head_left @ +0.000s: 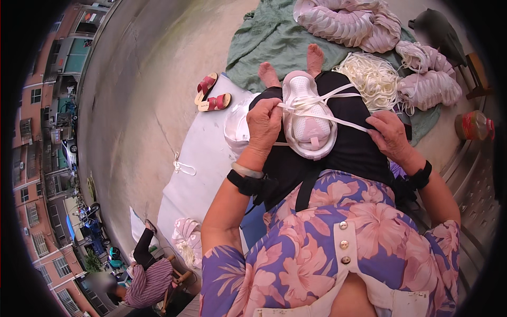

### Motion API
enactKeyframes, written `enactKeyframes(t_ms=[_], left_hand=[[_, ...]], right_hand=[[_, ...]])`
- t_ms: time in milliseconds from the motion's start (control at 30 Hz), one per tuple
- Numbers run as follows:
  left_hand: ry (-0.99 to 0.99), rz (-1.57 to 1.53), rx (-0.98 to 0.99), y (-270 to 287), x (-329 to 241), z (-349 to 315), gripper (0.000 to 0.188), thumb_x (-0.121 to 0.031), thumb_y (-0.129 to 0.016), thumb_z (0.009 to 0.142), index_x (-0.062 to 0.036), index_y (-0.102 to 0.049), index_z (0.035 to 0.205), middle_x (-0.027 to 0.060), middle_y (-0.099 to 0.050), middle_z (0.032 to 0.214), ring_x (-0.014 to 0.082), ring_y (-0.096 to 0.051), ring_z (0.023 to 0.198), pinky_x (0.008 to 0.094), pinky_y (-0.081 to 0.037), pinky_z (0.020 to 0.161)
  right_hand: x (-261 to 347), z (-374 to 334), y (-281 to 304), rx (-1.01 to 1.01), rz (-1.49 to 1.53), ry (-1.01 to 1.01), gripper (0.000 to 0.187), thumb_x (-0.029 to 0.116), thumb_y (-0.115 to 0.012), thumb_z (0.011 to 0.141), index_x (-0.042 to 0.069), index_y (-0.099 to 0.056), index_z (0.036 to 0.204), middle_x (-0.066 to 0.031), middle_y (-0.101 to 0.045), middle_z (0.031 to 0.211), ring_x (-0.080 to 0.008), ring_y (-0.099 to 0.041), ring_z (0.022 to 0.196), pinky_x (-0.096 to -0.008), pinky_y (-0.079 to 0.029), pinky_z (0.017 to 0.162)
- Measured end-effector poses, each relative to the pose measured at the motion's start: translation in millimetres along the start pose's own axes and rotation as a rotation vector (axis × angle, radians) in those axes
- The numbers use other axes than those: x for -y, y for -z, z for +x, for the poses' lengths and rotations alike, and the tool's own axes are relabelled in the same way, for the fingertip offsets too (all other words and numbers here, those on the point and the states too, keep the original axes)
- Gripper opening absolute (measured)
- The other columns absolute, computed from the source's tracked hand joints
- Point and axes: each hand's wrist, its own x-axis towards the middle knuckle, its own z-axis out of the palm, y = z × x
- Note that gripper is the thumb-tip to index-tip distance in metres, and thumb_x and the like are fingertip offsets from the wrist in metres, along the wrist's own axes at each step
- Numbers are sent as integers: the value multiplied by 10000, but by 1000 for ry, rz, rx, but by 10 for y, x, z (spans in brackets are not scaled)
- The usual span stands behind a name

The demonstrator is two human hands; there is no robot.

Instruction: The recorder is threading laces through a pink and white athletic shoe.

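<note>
the left hand (265, 122) and right hand (391, 134) pinched white lace (349, 124); between their fingers, the pale shoe upper (312, 131) looked threaded (tying apparently remained unfinished).

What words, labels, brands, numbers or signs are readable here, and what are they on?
None reads clearly.
Shoe on the lap: no readable text.
Red-strapped sandals: a small dark mark on an insole, too small to read.
Jar at right: red label, too blurred to read.
Buildings at left: any signs are too small.
</note>
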Motion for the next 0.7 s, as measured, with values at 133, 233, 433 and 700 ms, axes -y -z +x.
enactKeyframes(t_ms=[133, 233, 433, 700], left_hand=[[500, -554, 182, 135, -308, 148, 153, -84, -568, 811, 23, -634, 899, 27, -611, 771, 94, -540, 631, 225, -434, 564], [647, -789, 319, 190, -295, 185, 183, -108, -544, 803, 56, -622, 828, 46, -611, 801, 101, -519, 697, 220, -405, 646], [613, -970, 333, 134, -296, 206, 220, -125, -531, 799, 57, -627, 878, 18, -579, 736, 77, -467, 629, 200, -365, 616], [615, -675, 320, 62, -306, 176, 154, -179, -600, 794, -44, -662, 831, -31, -583, 722, 35, -471, 625, 160, -354, 565]], right_hand=[[237, 350, -171, -41, 70, 139, 347, 67, -688, 633, 64, -587, 965, -73, -575, 878, -247, -555, 833, -361, -411, 716], [346, 459, -224, 57, 79, 131, 346, 87, -698, 625, 76, -586, 952, -45, -567, 834, -226, -540, 790, -352, -381, 682], [212, 455, -241, 111, 38, 155, 149, 94, -645, 688, 96, -561, 811, -42, -530, 687, -227, -516, 687, -352, -364, 641], [-49, 263, 297, -18, 43, -43, 54, 30, -578, 762, 28, -527, 779, -126, -497, 693, -307, -512, 681, -384, -405, 607]])
